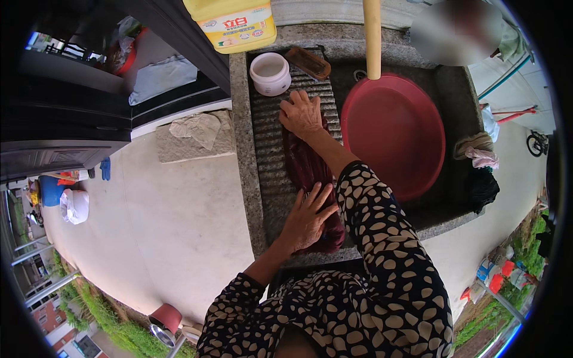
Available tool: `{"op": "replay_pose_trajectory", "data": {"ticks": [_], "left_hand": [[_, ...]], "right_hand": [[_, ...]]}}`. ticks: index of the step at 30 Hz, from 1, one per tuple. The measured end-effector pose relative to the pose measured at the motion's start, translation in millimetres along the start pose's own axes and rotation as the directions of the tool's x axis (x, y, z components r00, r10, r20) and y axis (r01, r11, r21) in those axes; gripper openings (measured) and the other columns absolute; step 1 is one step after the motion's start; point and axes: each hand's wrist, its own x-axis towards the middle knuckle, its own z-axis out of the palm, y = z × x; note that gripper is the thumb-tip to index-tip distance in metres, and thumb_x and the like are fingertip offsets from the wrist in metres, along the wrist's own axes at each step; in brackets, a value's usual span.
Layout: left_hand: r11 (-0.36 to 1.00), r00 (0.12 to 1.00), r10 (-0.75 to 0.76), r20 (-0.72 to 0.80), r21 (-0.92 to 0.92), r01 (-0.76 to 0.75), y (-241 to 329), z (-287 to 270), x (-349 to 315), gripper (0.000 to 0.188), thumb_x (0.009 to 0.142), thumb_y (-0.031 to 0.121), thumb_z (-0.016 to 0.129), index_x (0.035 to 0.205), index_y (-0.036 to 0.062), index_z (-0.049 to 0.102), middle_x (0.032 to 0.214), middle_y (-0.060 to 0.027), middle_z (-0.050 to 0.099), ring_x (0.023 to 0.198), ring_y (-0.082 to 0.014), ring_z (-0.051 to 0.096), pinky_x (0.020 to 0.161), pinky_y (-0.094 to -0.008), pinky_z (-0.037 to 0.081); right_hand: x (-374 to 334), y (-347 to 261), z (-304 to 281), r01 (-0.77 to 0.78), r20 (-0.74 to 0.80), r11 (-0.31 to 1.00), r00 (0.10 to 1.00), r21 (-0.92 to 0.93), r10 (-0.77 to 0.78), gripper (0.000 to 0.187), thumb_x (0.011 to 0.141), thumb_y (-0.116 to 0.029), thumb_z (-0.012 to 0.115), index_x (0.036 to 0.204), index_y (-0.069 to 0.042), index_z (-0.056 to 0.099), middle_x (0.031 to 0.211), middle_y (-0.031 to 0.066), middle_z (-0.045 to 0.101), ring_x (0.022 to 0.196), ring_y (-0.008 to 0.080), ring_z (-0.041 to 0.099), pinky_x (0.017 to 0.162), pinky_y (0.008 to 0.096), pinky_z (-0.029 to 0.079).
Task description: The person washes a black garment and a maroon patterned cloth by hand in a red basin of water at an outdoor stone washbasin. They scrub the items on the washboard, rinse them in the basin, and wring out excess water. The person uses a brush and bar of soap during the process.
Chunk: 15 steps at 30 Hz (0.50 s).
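Observation:
A wet, dark red cloth lies bunched lengthwise on the ridged stone washboard. Its near end reaches the front of the slab. My left hand rests on the near part of it, fingers spread and lying flat. At the far end, my right hand is curled over the fabric, gripping it; the fingertips point away from me. Just beyond that hand are a white round tub and a brown scrubbing brush.
Right of the washboard, a red basin of water sits in the stone sink. A wooden pole juts over it. A yellow jug stands behind. Cloths hang on the right rim. A stone step lies left.

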Motion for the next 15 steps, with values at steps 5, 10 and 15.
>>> {"op": "replay_pose_trajectory", "data": {"ticks": [5,10,15], "left_hand": [[0.999,0.999,0.020,-0.049,-0.025,-0.021,-7.1,1.7,-6.0,0.063,0.077,0.009,0.065,0.136,0.0229,0.046,0.151,-0.0069,0.022,0.140,-0.0287,0.020,0.109,-0.0549,0.024],[0.995,0.997,0.065,-0.047,-0.067,-0.068,-4.5,2.2,-1.6,0.057,0.079,0.009,0.065,0.132,0.0216,0.050,0.151,-0.0073,0.022,0.141,-0.0301,0.015,0.110,-0.0548,0.024],[1.000,0.999,-0.010,-0.031,0.019,0.011,-8.1,9.2,-1.7,0.057,0.079,0.009,0.065,0.132,0.0231,0.050,0.151,-0.0063,0.021,0.141,-0.0295,0.014,0.110,-0.0543,0.025]], "right_hand": [[-42.3,-26.4,-46.5,0.210,0.098,0.949,0.966,0.233,-0.238,0.018,0.071,-0.033,0.071,0.070,-0.017,0.062,0.090,0.0016,0.049,0.090,0.0222,0.046,0.064,0.0416,0.038],[-82.8,-19.4,-48.1,0.408,0.193,0.884,0.871,0.229,-0.452,0.024,0.072,-0.026,0.069,0.056,-0.015,0.055,0.079,0.0024,0.050,0.085,0.0196,0.048,0.062,0.0408,0.039],[-0.2,-31.2,-2.9,-0.012,-0.059,1.000,0.998,-0.002,0.012,0.023,0.070,-0.032,0.074,0.074,-0.013,0.061,0.086,0.0040,0.050,0.092,0.0221,0.048,0.071,0.0433,0.038]]}}
